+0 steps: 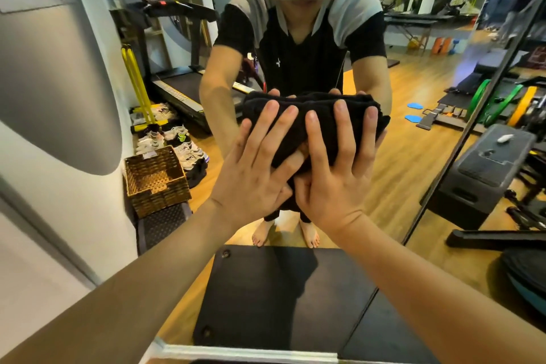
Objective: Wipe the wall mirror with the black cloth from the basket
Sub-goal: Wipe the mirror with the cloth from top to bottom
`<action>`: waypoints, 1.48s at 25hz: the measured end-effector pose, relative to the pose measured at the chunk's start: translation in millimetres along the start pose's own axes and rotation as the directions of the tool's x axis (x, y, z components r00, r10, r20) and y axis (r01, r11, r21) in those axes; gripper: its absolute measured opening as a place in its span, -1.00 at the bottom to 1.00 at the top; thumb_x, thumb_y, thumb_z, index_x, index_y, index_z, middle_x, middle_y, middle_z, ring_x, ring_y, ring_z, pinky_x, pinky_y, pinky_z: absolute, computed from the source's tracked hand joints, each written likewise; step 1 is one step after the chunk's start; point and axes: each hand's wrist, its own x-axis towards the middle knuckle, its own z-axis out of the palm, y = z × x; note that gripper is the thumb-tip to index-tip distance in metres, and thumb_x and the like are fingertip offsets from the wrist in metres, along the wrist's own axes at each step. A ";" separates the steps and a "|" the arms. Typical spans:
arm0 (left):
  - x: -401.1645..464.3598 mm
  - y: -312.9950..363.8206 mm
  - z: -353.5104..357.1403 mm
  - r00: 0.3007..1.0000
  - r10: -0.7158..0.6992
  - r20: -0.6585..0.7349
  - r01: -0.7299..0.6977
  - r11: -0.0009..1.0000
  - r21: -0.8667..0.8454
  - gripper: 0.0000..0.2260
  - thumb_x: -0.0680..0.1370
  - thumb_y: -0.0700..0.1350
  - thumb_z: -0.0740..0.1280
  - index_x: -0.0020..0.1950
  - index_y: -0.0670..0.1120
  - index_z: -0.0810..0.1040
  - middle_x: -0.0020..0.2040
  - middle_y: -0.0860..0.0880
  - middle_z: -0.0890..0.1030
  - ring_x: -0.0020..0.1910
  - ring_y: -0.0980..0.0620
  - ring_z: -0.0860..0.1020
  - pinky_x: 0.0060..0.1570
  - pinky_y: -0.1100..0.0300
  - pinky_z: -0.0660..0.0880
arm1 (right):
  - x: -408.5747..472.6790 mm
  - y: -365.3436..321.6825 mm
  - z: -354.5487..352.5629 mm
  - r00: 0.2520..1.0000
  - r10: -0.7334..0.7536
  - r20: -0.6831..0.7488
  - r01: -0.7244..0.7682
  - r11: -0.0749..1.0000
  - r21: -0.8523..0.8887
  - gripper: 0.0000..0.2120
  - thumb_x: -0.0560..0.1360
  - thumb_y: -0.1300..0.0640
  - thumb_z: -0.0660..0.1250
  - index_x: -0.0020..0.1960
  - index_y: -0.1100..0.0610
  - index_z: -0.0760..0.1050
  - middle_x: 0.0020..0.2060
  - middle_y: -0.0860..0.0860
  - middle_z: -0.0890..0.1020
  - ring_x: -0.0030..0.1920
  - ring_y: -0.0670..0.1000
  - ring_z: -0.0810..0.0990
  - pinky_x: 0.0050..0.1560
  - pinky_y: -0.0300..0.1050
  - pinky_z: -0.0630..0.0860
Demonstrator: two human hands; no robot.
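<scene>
A woven basket [156, 180] showed reflected near the wall mirror's [413, 156] left edge. The left hand [254, 168] and right hand [339, 168] lay flat, fingers straight, pressing the thick, folded black cloth [313, 115] against the glass centre.

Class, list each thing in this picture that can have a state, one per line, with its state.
black cloth: bunched, pressed flat against the mirror.
left hand: fingers straight, pressing the cloth.
right hand: fingers straight, pressing the cloth.
wall mirror: upright, cloth against it.
basket: upright, seen in the mirror, nothing visible inside.
</scene>
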 end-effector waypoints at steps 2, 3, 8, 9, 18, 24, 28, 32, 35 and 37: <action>-11.4 -13.9 -4.8 1.000 -0.006 -0.001 0.006 1.000 0.003 -0.52 0.58 -0.08 0.28 0.50 -0.06 0.33 0.55 -0.24 0.19 0.57 -0.31 0.16 0.60 -0.20 0.01 | -0.5 -17.2 7.3 1.000 -0.007 0.008 0.007 1.000 0.007 -0.37 0.58 -0.05 0.23 0.62 0.02 0.18 0.56 0.19 0.18 0.65 0.29 -0.06 0.61 0.36 -0.07; -17.3 -20.9 -7.3 1.000 -0.009 -0.001 0.009 1.000 0.002 -0.53 0.59 -0.08 0.28 0.49 -0.06 0.33 0.55 -0.24 0.18 0.57 -0.30 0.15 0.60 -0.21 0.02 | -0.3 -26.2 10.7 1.000 -0.011 0.011 0.011 1.000 0.008 -0.37 0.58 -0.05 0.21 0.62 0.02 0.18 0.56 0.19 0.18 0.65 0.29 -0.07 0.61 0.36 -0.07; -45.6 -59.2 -19.0 1.000 -0.009 0.019 0.009 1.000 0.004 -0.49 0.56 -0.09 0.34 0.49 -0.07 0.32 0.56 -0.25 0.16 0.59 -0.29 0.09 0.59 -0.23 0.01 | 0.8 -71.8 29.2 1.000 -0.010 0.030 0.009 1.000 0.023 -0.40 0.60 -0.05 0.16 0.61 0.04 0.18 0.56 0.19 0.16 0.58 0.36 0.00 0.59 0.42 -0.04; -51.8 -68.7 -21.9 1.000 -0.012 0.022 0.012 1.000 0.009 -0.47 0.56 -0.09 0.35 0.51 -0.07 0.31 0.56 -0.25 0.16 0.59 -0.28 0.07 0.59 -0.23 0.01 | 1.5 -82.1 33.6 0.999 -0.013 0.032 0.012 1.000 0.026 -0.40 0.60 -0.06 0.16 0.61 0.04 0.19 0.56 0.20 0.16 0.58 0.36 0.00 0.59 0.42 -0.05; -104.4 -139.9 -41.3 0.999 0.005 0.039 -0.005 1.000 0.001 -0.47 0.59 -0.07 0.31 0.54 -0.10 0.25 0.56 -0.27 0.15 0.59 -0.32 0.10 0.57 -0.28 0.08 | 7.6 -161.1 66.2 0.998 -0.036 0.049 0.037 0.999 -0.003 -0.36 0.56 -0.02 0.19 0.62 0.04 0.17 0.56 0.19 0.16 0.58 0.38 0.01 0.60 0.39 -0.10; -141.5 -177.6 -59.3 0.996 -0.049 0.080 0.050 0.999 -0.009 -0.44 0.64 -0.04 0.25 0.61 -0.07 0.17 0.57 -0.26 0.13 0.59 -0.31 0.10 0.54 -0.33 0.16 | 9.8 -208.1 82.8 0.993 -0.069 0.094 0.066 0.997 0.035 -0.33 0.54 -0.05 0.20 0.62 0.02 0.15 0.57 0.18 0.14 0.65 0.29 -0.13 0.62 0.33 -0.18; -163.5 -214.0 -74.0 0.993 -0.017 0.121 0.018 1.000 -0.008 -0.33 0.59 -0.06 0.32 0.63 -0.04 0.07 0.58 -0.25 0.13 0.59 -0.32 0.11 0.54 -0.33 0.17 | 8.9 -244.9 98.9 0.990 -0.067 0.124 0.064 0.998 0.029 -0.23 0.52 -0.05 0.26 0.66 0.00 0.06 0.58 0.18 0.09 0.65 0.21 -0.28 0.61 0.35 -0.21; -190.4 -248.1 -83.2 0.993 -0.031 0.110 0.031 1.000 0.001 -0.32 0.59 -0.05 0.34 0.63 -0.04 0.08 0.57 -0.26 0.13 0.59 -0.32 0.11 0.56 -0.31 0.13 | 9.0 -286.2 119.0 0.989 -0.071 0.130 0.068 0.997 0.033 -0.20 0.51 -0.05 0.29 0.66 -0.02 0.02 0.59 0.19 0.08 0.65 0.23 -0.26 0.61 0.37 -0.17; -211.0 -282.4 -91.2 0.994 0.005 0.113 -0.006 1.000 0.007 -0.34 0.59 -0.03 0.34 0.62 -0.05 0.13 0.57 -0.25 0.14 0.59 -0.32 0.12 0.53 -0.32 0.18 | 10.4 -322.2 138.5 0.994 -0.056 0.096 0.052 0.998 0.040 -0.20 0.48 -0.02 0.30 0.64 0.00 0.05 0.56 0.19 0.13 0.61 0.31 -0.10 0.57 0.48 0.01; -222.4 -301.6 -95.8 0.994 0.012 0.105 -0.011 1.000 -0.012 -0.40 0.61 -0.03 0.34 0.59 -0.06 0.19 0.56 -0.25 0.16 0.58 -0.32 0.15 0.52 -0.32 0.21 | 10.0 -345.2 149.3 0.996 -0.029 0.087 0.025 0.998 0.051 -0.22 0.48 -0.03 0.27 0.63 0.01 0.05 0.56 0.20 0.14 0.59 0.33 -0.07 0.48 0.55 0.14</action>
